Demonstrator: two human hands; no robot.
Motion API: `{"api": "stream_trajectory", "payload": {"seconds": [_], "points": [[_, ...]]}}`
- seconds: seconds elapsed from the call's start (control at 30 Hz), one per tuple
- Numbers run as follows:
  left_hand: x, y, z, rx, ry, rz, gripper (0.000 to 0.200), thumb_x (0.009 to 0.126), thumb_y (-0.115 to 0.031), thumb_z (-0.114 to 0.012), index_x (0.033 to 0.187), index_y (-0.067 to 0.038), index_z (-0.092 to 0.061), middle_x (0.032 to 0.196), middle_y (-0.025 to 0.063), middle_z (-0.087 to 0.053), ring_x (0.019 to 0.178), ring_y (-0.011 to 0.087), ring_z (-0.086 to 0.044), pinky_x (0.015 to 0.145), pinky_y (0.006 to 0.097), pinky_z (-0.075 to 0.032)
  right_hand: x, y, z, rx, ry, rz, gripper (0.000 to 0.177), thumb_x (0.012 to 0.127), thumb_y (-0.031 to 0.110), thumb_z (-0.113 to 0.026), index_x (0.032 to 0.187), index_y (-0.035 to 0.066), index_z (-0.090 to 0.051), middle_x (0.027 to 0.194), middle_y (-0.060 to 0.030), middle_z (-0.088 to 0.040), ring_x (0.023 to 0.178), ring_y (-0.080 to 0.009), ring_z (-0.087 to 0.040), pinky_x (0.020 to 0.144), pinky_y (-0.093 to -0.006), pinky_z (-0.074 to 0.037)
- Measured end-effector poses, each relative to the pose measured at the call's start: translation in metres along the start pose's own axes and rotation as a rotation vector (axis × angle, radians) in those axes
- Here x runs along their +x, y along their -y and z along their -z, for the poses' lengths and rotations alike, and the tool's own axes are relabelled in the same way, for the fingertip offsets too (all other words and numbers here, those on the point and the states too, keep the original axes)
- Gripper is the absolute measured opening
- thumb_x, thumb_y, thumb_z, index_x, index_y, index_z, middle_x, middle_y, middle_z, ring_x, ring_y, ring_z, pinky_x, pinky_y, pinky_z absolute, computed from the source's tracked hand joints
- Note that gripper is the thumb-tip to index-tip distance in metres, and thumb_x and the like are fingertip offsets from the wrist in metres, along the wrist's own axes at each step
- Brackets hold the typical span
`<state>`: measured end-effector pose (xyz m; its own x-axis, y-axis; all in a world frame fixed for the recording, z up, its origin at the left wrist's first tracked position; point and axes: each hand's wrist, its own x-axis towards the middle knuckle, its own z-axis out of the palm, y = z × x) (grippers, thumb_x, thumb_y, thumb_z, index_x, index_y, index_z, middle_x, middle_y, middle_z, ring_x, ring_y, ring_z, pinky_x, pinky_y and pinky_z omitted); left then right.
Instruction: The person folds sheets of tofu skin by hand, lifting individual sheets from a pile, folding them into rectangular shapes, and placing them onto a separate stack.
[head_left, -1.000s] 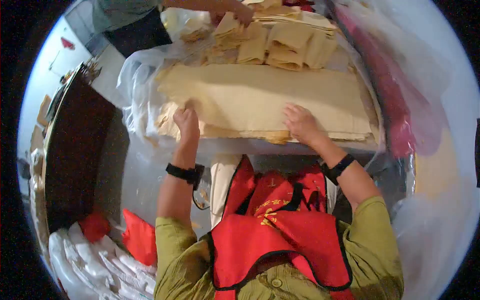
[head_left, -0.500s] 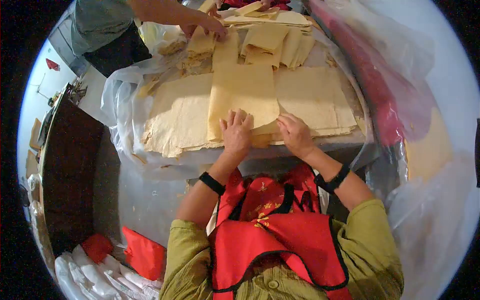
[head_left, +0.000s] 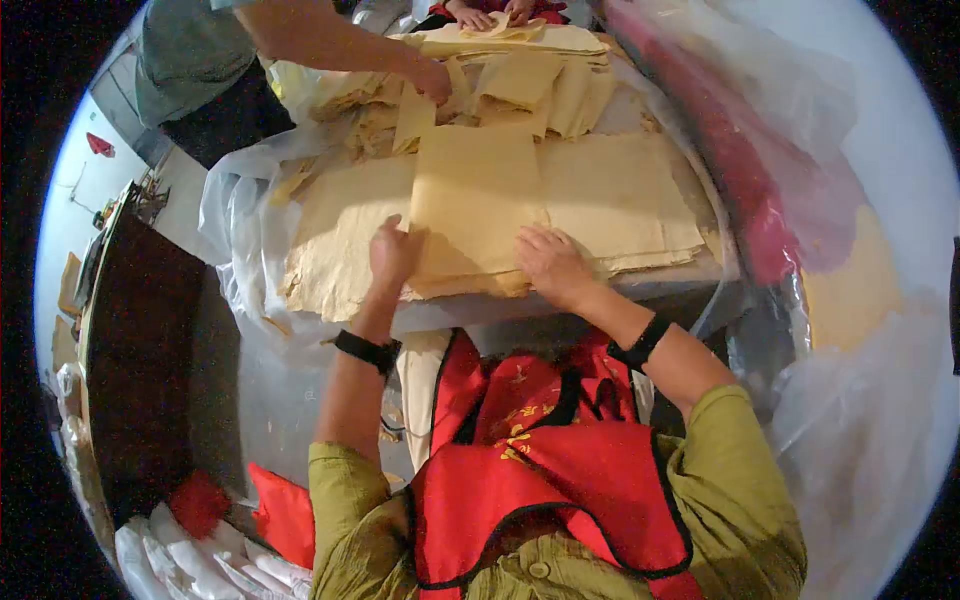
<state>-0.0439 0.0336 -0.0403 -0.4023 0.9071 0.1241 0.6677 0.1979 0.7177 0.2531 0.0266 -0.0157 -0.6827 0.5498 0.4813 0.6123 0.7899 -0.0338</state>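
A folded pale yellow sheet (head_left: 475, 200), which looks like tofu skin, lies in front of me across a wider stack of similar sheets (head_left: 345, 215). At its left edge is my left hand (head_left: 396, 255), turned on its side with the thumb raised and the fingers against the edge, partly hidden. My right hand (head_left: 555, 265) rests on the near right corner of the folded sheet, fingers stretched and lying flat. Neither hand lifts anything.
Across the table, a co-worker's hand (head_left: 430, 80) reaches in from the left over folded pieces (head_left: 520, 85). Another person's hands (head_left: 490, 18) work on sheets at the far end. Clear plastic (head_left: 235, 210) drapes the left edge; plastic-covered red material (head_left: 740, 190) runs along the right.
My left hand has moved left from the top of the folded sheet to its left edge. My right hand has shifted left and flattened. The co-worker's arm has moved down slightly.
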Motion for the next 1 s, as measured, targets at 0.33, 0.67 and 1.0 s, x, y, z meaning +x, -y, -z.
{"api": "stream_trajectory", "payload": {"seconds": [0.33,0.67,1.0], "points": [[-0.023,-0.146,0.054,-0.836,0.298,0.226,0.013,0.075,-0.016,-0.056,0.085,-0.007,-0.055,0.072,0.0036,-0.056,0.059,0.0154,-0.055,0.044,0.0304,-0.043,0.023,0.071,0.013,0.338,-0.117,0.258,0.029,0.076,0.014,-0.052,0.101,-0.002,-0.054,0.105,-0.0206,-0.052,0.100,-0.0325,-0.051,0.086,-0.0421,-0.040],[-0.051,-0.089,0.086,-0.633,0.270,0.150,0.023,0.074,-0.015,-0.056,0.094,-0.004,-0.056,0.079,0.0059,-0.059,0.063,0.0168,-0.057,0.049,0.0330,-0.045,-0.005,-0.055,0.009,0.127,0.444,-0.309,0.042,0.081,0.027,-0.048,0.114,0.001,-0.047,0.118,-0.0204,-0.046,0.108,-0.0368,-0.044,0.093,-0.0427,-0.034],[-0.049,-0.069,0.036,0.562,-0.244,-0.486,0.061,0.076,-0.041,-0.058,0.122,-0.005,-0.042,0.130,0.0187,-0.035,0.122,0.0355,-0.030,0.097,0.0499,-0.027,-0.012,-0.084,-0.042,0.401,-0.100,-0.400,0.036,0.081,0.022,-0.049,0.112,0.002,-0.049,0.108,-0.0200,-0.051,0.101,-0.0375,-0.047,0.090,-0.0416,-0.035]]}}
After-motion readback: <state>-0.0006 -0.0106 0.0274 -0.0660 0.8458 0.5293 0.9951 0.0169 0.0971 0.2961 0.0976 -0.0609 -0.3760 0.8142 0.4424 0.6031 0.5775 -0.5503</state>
